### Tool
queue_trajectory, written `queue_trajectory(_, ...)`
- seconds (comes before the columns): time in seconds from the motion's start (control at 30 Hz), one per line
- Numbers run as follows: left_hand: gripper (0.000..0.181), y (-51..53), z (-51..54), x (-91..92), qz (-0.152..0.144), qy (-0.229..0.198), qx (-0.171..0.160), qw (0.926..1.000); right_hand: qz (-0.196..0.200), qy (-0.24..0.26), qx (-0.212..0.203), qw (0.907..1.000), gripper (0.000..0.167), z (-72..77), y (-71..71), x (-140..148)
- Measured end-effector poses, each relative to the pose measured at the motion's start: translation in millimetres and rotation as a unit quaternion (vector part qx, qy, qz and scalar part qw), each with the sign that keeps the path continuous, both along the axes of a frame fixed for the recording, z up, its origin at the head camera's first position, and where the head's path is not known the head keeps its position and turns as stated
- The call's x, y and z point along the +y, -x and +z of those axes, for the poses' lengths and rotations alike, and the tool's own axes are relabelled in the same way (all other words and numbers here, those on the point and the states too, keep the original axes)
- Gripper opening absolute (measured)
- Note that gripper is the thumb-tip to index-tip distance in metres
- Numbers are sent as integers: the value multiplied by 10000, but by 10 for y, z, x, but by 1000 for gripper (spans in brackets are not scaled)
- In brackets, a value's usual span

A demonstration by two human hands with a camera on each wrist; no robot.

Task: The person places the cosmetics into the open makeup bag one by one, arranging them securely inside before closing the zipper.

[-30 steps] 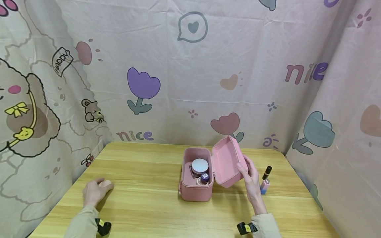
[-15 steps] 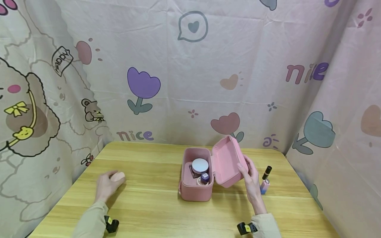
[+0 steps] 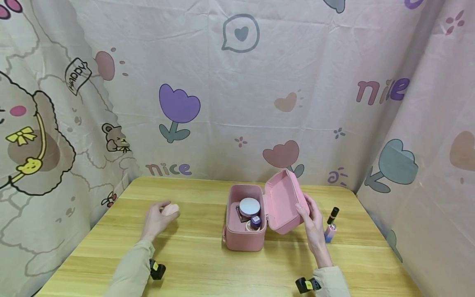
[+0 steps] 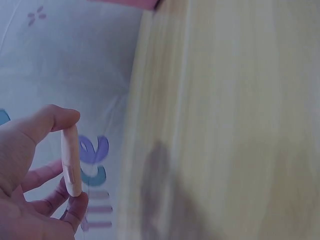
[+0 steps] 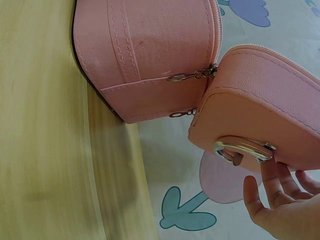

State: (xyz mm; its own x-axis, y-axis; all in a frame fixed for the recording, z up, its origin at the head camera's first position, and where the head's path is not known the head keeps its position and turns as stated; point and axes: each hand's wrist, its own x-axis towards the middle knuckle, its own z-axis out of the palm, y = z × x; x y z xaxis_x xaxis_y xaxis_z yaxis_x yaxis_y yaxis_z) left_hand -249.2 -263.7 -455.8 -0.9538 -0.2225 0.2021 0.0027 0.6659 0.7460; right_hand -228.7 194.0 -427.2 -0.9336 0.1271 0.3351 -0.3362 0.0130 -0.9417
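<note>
Left hand (image 3: 157,218): sits nearer the pink case than a second ago, having crossed from the table's left side, and brings the pale disc along
Left fingers: pinch the pale disc (image 3: 170,209), thumb on one edge and fingertips on the opposite edge; the left wrist view shows it edge-on
Pale disc: in the left hand, to the left of the pink case and apart from it, with shadows on the tabletop below
Right hand (image 3: 314,220): stays where it was, at the far right side of the open lid
Right fingers: grip the lid (image 3: 283,204), thumb over its near edge and the other fingers behind; the right wrist view shows fingertips by the strap with a metal ring (image 5: 245,147)
Pink case (image 3: 245,241): upright on the table, open at the top, its lid swung out to the right and tilted
Inside the case: a round white-topped compact (image 3: 249,207), partly over a dark flat item (image 3: 241,216), and a purple-capped jar (image 3: 255,222) just nearer the person
Right of the lid: a black tube (image 3: 333,215) and a pink-and-blue bottle (image 3: 330,233), close together
Table (image 3: 196,235): wood-patterned, bordered by a printed curtain (image 3: 208,53) with tulips and hearts
Sleeves (image 3: 130,264): beige, a small black camera (image 3: 157,270) at each wrist
</note>
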Motion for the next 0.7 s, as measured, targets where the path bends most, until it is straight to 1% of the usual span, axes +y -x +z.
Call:
queue_trajectory(0.13, 62, 96, 48, 155, -186, -30, 1, 9998, -17, -6, -26, 10000, 49, 3, -2, 1)
queue_trajectory(0.3, 61, 190, 154, 370, -436, 71, -22, 9990, -17, -33, -37, 10000, 49, 4, -3, 1)
queue_trajectory(0.4, 61, 235, 222, 509, -579, 53, 46, 9983, -15, -45, -34, 10000, 49, 6, -3, 3)
queue_trajectory(0.57, 59, 339, 296, 724, -820, 30, 150, 9965, -17, -67, -47, 10000, 49, 9, -9, 5)
queue_trajectory(0.7, 59, 423, 356, 885, -1022, -108, 215, 9945, 2, -58, -19, 10000, 49, 7, -8, 4)
